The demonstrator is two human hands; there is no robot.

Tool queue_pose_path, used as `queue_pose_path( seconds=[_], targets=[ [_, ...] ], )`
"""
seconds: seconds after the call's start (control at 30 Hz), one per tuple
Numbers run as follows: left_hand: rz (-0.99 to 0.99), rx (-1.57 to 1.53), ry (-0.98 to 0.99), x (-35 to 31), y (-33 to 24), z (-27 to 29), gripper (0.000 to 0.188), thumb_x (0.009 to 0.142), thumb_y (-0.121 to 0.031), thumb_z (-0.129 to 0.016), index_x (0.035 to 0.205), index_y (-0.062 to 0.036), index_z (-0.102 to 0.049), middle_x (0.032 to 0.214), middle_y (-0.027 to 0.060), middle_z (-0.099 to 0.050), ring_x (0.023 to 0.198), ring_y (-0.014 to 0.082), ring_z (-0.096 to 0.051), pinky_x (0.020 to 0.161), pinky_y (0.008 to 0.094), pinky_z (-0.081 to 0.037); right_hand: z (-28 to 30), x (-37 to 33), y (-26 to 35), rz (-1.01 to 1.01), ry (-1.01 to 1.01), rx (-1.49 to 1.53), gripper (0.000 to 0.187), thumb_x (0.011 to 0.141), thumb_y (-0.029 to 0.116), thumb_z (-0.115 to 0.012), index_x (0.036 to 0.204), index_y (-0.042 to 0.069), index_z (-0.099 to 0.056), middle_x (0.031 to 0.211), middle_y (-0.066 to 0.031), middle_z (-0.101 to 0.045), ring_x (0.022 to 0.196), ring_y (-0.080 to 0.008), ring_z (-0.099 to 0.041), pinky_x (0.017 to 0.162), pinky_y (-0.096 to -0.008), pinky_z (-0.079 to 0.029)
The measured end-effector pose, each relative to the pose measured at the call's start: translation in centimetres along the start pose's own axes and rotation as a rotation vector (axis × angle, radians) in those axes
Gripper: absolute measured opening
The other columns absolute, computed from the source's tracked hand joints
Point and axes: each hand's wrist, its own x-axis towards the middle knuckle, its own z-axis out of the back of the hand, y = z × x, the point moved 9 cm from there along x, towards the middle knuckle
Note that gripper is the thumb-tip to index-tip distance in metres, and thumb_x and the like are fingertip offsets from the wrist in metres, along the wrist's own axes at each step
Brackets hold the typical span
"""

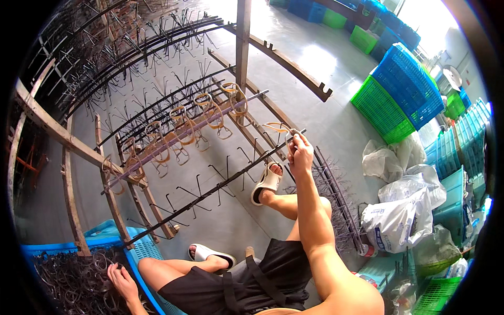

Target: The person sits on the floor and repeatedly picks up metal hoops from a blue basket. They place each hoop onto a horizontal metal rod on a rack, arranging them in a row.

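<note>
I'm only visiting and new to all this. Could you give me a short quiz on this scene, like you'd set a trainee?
1. Which hand is at the blue crate of dark curved pieces, and which is at the upper end of the black hooked bar?
2. True or false: the shorts are white.
3. Where are the white plastic bags?
A) Left of the blue crate
B) Inside the blue crate
C) Right of the black hooked bar

Key:
1. The left hand is at the crate, the right hand at the bar.
2. False; they are black.
3. C
</note>
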Motion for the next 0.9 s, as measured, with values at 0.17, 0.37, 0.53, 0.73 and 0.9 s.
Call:
queue_pose_path(
  seconds=[0.17, 0.37, 0.53, 0.73, 0.9],
  targets=[
    [0.016, -0.185, -0.124, 0.4, 1.6, -0.2, 0.017, 0.093, -0.013, -0.048, 0.089, 0.0044, -0.049, 0.094, 0.0185, -0.053, 0.096, 0.0361, -0.050, 0.083, 0.0429, -0.041, 0.0, -0.4, 0.2, 0.090, -0.093, 0.010, 0.017, 0.093, 0.015, -0.050, 0.102, 0.006, -0.061, 0.058, 0.0045, -0.044, 0.040, -0.0036, -0.036, 0.034, -0.0196, -0.031],
    [0.283, -0.190, -0.207, -0.1, 4.0, 1.1, 0.023, 0.095, -0.021, -0.050, 0.084, -0.0005, -0.049, 0.068, 0.0130, -0.048, 0.059, 0.0299, -0.045, 0.052, 0.0379, -0.037, -0.1, -0.3, 0.1, 0.122, -0.080, 0.022, 0.016, 0.093, 0.014, -0.050, 0.101, 0.005, -0.060, 0.056, 0.0044, -0.043, 0.038, -0.0031, -0.035, 0.033, -0.0201, -0.031],
    [0.242, -0.172, -0.299, 0.0, 5.0, 2.3, 0.024, 0.095, -0.020, -0.050, 0.083, 0.0000, -0.049, 0.065, 0.0125, -0.046, 0.057, 0.0283, -0.044, 0.052, 0.0379, -0.036, -0.6, 0.1, -0.4, 0.021, -0.037, 0.032, 0.016, 0.092, 0.016, -0.053, 0.100, 0.005, -0.061, 0.052, 0.0053, -0.041, 0.036, -0.0032, -0.034, 0.032, -0.0194, -0.030],
    [0.230, -0.145, -0.161, 1.7, 2.7, 1.5, 0.027, 0.090, -0.017, -0.058, 0.077, 0.0032, -0.047, 0.100, 0.0143, -0.052, 0.089, 0.0307, -0.050, 0.075, 0.0406, -0.040, -1.6, -0.7, -0.3, 0.013, 0.041, -0.038, 0.017, 0.091, 0.017, -0.056, 0.100, 0.003, -0.062, 0.053, 0.0061, -0.042, 0.036, -0.0032, -0.031, 0.031, -0.0195, -0.030],
    [0.175, 0.182, -0.178, 1.1, 1.1, 0.1, 0.027, 0.088, -0.022, -0.060, 0.080, 0.0004, -0.047, 0.119, 0.0154, -0.046, 0.108, 0.0346, -0.041, 0.089, 0.0455, -0.036, -2.9, -1.3, -0.1, 0.117, 0.136, -0.226, 0.019, 0.090, 0.018, -0.058, 0.101, 0.004, -0.066, 0.052, 0.0067, -0.044, 0.036, -0.0018, -0.032, 0.033, -0.0204, -0.026]
  ],
)
